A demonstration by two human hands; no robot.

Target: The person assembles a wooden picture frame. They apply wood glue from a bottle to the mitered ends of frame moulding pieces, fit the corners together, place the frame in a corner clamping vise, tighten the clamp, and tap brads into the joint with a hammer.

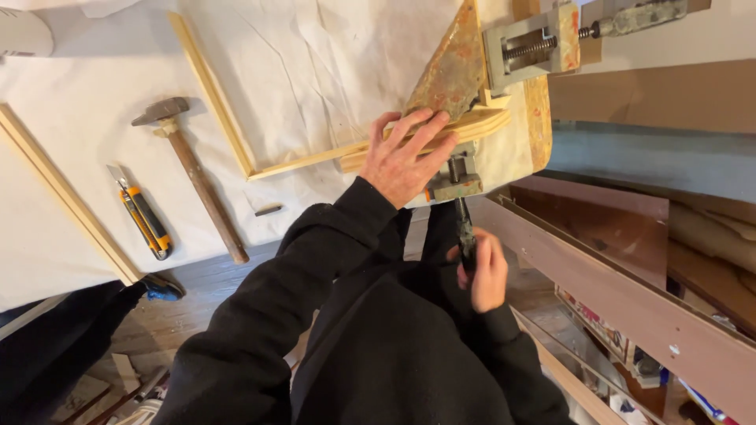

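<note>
1. Now my left hand (405,157) lies flat, fingers spread, on the wooden frame strips (429,138) at the corner of the worktop (79,134).
2. My right hand (484,271) is below the worktop edge, closed around the dark handle of the clamp (461,201), just under my left hand.
3. I judge the corner is already joined and set in the clamp, but the tightening seems not finished.
4. Left of my hands, well apart, the hammer (193,169) and the orange utility knife (142,212) lie untouched.
</note>
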